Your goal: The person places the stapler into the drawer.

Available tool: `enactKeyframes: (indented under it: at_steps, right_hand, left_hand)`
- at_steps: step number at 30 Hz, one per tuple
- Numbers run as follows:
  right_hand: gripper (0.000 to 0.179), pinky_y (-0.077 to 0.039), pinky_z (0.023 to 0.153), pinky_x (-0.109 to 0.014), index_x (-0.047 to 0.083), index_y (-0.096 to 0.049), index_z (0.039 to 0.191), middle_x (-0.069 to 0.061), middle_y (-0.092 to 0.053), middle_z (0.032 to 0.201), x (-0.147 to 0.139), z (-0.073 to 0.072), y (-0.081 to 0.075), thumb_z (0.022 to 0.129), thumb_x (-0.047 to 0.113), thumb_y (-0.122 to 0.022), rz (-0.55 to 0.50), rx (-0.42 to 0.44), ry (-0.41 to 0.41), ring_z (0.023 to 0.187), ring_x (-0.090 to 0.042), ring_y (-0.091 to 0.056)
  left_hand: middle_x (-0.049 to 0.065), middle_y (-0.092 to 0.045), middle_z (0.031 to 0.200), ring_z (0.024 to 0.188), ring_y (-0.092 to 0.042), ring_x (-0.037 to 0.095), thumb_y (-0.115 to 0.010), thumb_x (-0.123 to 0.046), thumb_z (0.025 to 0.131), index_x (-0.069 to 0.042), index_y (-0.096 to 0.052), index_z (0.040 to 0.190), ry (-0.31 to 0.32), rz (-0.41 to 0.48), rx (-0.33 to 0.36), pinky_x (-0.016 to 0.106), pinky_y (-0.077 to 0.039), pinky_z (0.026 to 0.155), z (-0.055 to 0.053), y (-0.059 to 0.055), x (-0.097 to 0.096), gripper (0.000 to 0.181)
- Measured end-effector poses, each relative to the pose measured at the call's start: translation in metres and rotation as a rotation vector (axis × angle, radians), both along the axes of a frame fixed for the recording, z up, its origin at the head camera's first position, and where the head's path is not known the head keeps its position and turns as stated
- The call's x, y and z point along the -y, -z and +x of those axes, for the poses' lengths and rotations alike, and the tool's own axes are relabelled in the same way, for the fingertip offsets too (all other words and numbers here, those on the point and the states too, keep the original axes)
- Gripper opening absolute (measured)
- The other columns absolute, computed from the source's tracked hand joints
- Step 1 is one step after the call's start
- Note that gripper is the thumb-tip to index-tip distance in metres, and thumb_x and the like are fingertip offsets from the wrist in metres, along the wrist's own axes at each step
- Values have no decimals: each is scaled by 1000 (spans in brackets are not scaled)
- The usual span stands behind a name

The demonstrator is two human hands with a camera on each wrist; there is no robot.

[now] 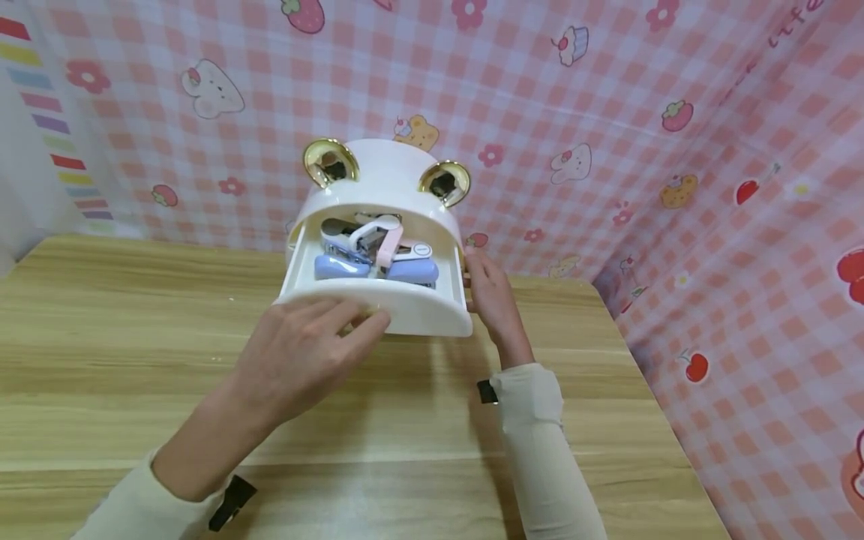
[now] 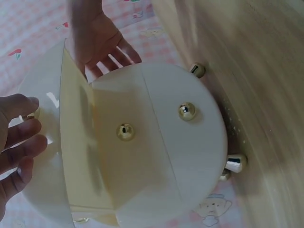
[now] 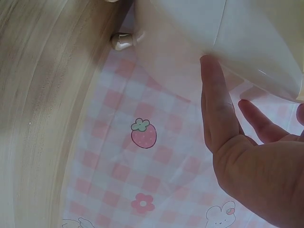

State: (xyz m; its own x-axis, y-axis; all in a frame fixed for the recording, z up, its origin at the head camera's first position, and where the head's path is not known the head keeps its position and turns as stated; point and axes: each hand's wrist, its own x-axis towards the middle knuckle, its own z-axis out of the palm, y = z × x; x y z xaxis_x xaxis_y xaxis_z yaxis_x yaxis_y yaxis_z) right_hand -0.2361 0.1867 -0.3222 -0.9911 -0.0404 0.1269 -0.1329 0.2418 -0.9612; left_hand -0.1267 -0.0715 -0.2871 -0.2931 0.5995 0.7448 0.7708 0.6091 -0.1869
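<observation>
A white desktop organizer with gold-rimmed ears stands on the table, its top drawer pulled out. Inside lie several small staplers, including a blue stapler and a pink one. My left hand is at the drawer's front; in the left wrist view its thumb and fingers pinch the drawer's gold knob, which they partly hide. Along the organizer's right side, my right hand rests its extended fingertips against the white wall, thumb held apart from the fingers.
Two more gold knobs, an upper knob and a lower knob, sit on the organizer's front below the drawer. Gold feet hold it off the wooden table. A pink checked cloth hangs behind and to the right.
</observation>
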Motion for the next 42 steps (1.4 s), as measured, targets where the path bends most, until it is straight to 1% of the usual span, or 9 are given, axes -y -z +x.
enactKeyframes:
  at_steps: [6, 11, 18, 23, 25, 29, 34, 37, 42]
  right_hand:
    - [47, -58, 67, -36, 3, -63, 116, -16, -63, 116, -1, -1, 3, 108, 44, -40, -7, -14, 16, 100, -31, -64]
    - [47, -56, 66, -33, 3, -64, 111, -17, -66, 113, 0, -2, 5, 107, 44, -41, 16, -42, 31, 94, -26, -67]
    - [46, -55, 65, -34, 6, -64, 108, -15, -66, 113, -3, -1, 7, 108, 46, -41, 16, -52, 35, 95, -29, -67]
    - [49, -54, 59, -31, 8, -63, 108, -13, -66, 112, -4, 0, 6, 106, 51, -40, 8, -50, 15, 88, -25, -67]
    - [49, -54, 58, -31, 8, -63, 108, -14, -66, 109, -4, 0, 5, 106, 51, -41, -6, -46, 1, 84, -24, -68]
    - [47, -59, 65, -35, 7, -64, 110, -15, -65, 105, 0, -1, 4, 107, 48, -40, -28, -28, -18, 86, -24, -69]
    - [43, -61, 73, -44, 4, -63, 106, -16, -63, 105, 7, -3, 3, 109, 40, -40, -43, -6, -5, 94, -27, -68]
    - [43, -61, 75, -47, 3, -61, 103, -16, -62, 106, 9, -3, 4, 108, 41, -40, -48, 7, -4, 98, -28, -66]
    - [45, -61, 75, -46, 5, -61, 106, -16, -61, 113, 10, -4, 6, 108, 45, -39, -59, 16, -17, 104, -30, -63]
  left_hand:
    - [4, -58, 74, 55, -51, 18, -54, -5, 98, -7, -67, 97, -13, 5, -12, 30, -42, 44, -4, -4, -1, 13]
    - [3, -57, 72, 54, -49, 18, -53, -5, 97, -8, -66, 96, -4, 35, -19, 30, -40, 42, -8, -5, -2, 14]
    - [3, -57, 74, 55, -51, 21, -58, -6, 94, -9, -62, 94, 4, 65, -4, 33, -42, 43, -17, -6, -4, 6]
    - [4, -61, 77, 58, -56, 25, -63, -7, 92, -10, -63, 94, 10, 78, 4, 37, -46, 46, -25, -7, -5, 3]
    - [5, -62, 79, 59, -57, 26, -66, -8, 91, -9, -64, 97, 11, 84, 6, 38, -47, 46, -28, -7, -5, 6]
    - [5, -63, 80, 61, -58, 27, -70, -9, 90, -10, -63, 100, -9, 94, 20, 39, -47, 46, -32, -6, -2, 12]
    - [4, -59, 78, 60, -55, 24, -72, -8, 89, -11, -61, 96, -33, 93, 40, 36, -42, 43, -38, -6, 2, 13]
    - [3, -58, 77, 60, -53, 23, -73, -9, 89, -12, -60, 94, -43, 88, 48, 35, -40, 43, -42, -6, 3, 14]
    - [3, -58, 77, 59, -54, 24, -73, -9, 90, -12, -61, 95, -63, 79, 60, 35, -37, 41, -49, -6, 3, 14]
